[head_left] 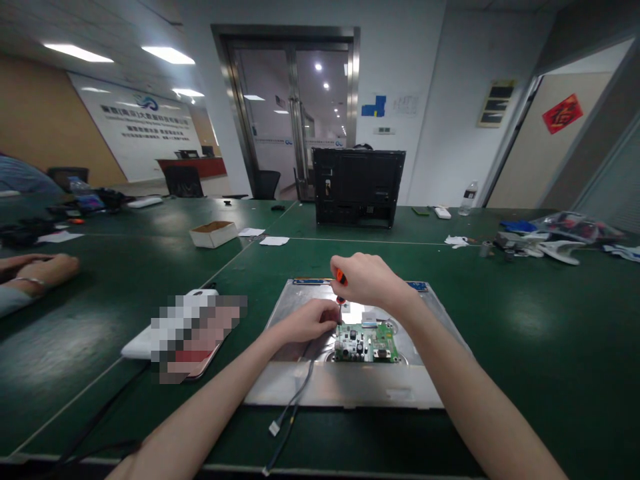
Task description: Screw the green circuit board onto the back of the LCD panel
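Observation:
My right hand (pixel 367 280) is closed round the orange and black handle of a screwdriver (pixel 341 277), which stands nearly upright. Its shaft points down at the upper left corner of a green circuit board (pixel 367 342). Beside the tip, my left hand (pixel 315 318) has its fingers pinched together; what they hold, if anything, is hidden. The board lies on the silvery metal back of a flat display panel (pixel 420 383). Dark cables (pixel 306 380) run from under my left hand over the panel's near edge, their white plugs hanging past it.
A white device and a pink phone, partly blurred (pixel 200 363), lie left of the panel. Farther back are an open box (pixel 214 235), paper slips (pixel 274 241) and a black monitor housing (pixel 359 187). Another person's hands (pixel 50 270) rest at far left. Plastic bags and parts (pixel 560 243) lie right.

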`<action>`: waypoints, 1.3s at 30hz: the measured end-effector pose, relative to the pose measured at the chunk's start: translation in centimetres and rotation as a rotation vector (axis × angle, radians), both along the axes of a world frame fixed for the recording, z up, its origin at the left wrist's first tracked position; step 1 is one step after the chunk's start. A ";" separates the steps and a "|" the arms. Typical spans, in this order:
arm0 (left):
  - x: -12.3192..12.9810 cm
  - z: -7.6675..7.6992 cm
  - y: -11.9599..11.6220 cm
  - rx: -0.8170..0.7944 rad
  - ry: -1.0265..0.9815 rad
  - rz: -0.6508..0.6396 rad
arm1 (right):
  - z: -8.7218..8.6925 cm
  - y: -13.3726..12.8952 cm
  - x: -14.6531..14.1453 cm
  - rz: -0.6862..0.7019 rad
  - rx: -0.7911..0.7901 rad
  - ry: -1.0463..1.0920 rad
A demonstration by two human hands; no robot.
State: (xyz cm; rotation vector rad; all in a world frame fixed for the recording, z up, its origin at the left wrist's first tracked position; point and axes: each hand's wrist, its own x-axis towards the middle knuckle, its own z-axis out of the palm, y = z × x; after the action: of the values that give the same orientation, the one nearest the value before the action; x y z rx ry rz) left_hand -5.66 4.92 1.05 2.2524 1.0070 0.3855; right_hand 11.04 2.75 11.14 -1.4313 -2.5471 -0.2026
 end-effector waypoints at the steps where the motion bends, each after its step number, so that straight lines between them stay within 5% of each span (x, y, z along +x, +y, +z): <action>1: 0.0 0.1 0.0 0.001 -0.001 -0.001 | 0.0 -0.1 0.1 0.006 -0.003 0.002; 23: 0.0 -1.1 0.4 0.278 0.108 -0.050 | -0.2 -0.2 0.0 0.067 0.057 -0.004; 39: 0.0 -1.0 0.2 0.301 0.129 -0.052 | 0.0 -0.4 -0.2 0.042 0.021 -0.023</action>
State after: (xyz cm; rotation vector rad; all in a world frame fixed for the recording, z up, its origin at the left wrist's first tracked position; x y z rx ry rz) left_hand -5.62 5.16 0.08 2.5971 1.0076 0.3953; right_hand 10.89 2.39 11.15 -1.3743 -2.5832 -0.2398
